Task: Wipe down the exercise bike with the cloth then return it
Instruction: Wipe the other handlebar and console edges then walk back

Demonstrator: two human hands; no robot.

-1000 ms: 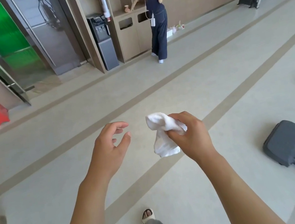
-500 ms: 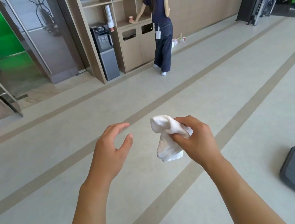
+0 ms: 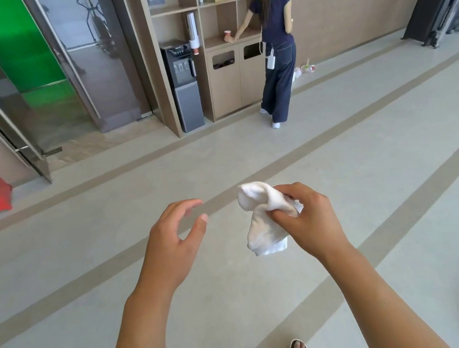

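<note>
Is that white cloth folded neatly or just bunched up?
Bunched up: the cloth hangs crumpled from the right hand, which pinches it.

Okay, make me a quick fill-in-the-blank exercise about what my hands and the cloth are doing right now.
1. The white cloth is pinched by the ____ hand.
2. The left hand holds ____, its fingers loosely apart.
3. The cloth hangs in the air above the ____, touching no furniture.
4. Beside the wooden shelf unit stands a dark water ____.

Missing words: right; nothing; floor; dispenser
</note>
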